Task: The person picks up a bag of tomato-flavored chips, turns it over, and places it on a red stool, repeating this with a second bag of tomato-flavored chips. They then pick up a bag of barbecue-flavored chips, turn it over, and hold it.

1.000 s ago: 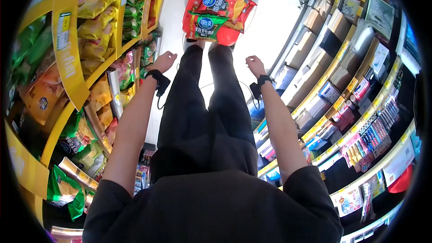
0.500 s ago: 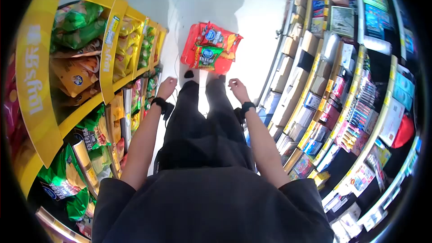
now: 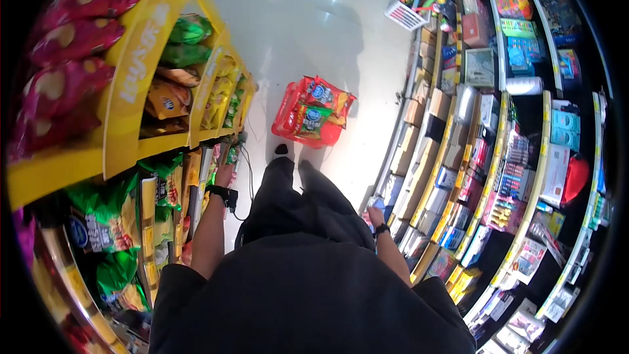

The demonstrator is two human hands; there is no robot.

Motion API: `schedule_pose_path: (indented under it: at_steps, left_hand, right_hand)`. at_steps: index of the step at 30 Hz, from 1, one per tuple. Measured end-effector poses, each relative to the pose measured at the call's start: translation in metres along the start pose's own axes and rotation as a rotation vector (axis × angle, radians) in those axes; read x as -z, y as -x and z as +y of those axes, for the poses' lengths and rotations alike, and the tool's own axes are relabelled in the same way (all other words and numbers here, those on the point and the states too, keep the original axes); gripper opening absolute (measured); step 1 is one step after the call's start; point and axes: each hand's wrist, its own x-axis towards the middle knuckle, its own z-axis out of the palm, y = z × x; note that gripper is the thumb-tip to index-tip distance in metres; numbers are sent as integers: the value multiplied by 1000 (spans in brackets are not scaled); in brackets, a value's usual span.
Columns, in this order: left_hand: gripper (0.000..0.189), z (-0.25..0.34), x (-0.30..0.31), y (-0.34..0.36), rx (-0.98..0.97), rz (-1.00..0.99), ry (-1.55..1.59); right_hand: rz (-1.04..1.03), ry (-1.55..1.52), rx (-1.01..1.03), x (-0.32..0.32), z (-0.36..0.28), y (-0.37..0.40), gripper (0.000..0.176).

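My left hand (image 3: 225, 174) hangs low beside the snack shelf on the left, close to the bags there, and its fingers are hard to make out. On the other side my right hand (image 3: 376, 215) is down by the edge of the right shelf, next to a light blue item (image 3: 378, 202); its fingers are small and blurred. In front of my feet, a red plastic piece with rounded corners (image 3: 332, 136) is on the floor. A red chip bag (image 3: 321, 94) and a green chip bag (image 3: 310, 120) lie on top of it.
Yellow-framed shelves (image 3: 134, 72) full of chip bags line my left. Along my right run curved shelves (image 3: 508, 177) with boxes and stationery. A white basket (image 3: 406, 16) stands far ahead at the right, and a dark cable (image 3: 249, 180) hangs beside the left shelf.
Both hands have dropped lower and nearer my body, the left towards the snack shelf and the right towards the right shelf. The red piece with its bags appears lower in view.
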Motion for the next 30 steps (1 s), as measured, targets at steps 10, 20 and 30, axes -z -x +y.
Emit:
schedule_pose_path:
  at_steps: [10, 20, 30]
  left_hand:
    - [44, -53, -28, 100, -193, 197, -610]
    - [46, -149, -56, 204, 19, 312, -238]
    - [39, -254, -131, 293, 9, 460, -254]
  right_hand:
    - [-187, 317, 368, -4, -25, -67, 38]
    - [-219, -30, 455, -16, -149, -90, 32]
    - [-428, 429, 435, 45, -33, -190, 28]
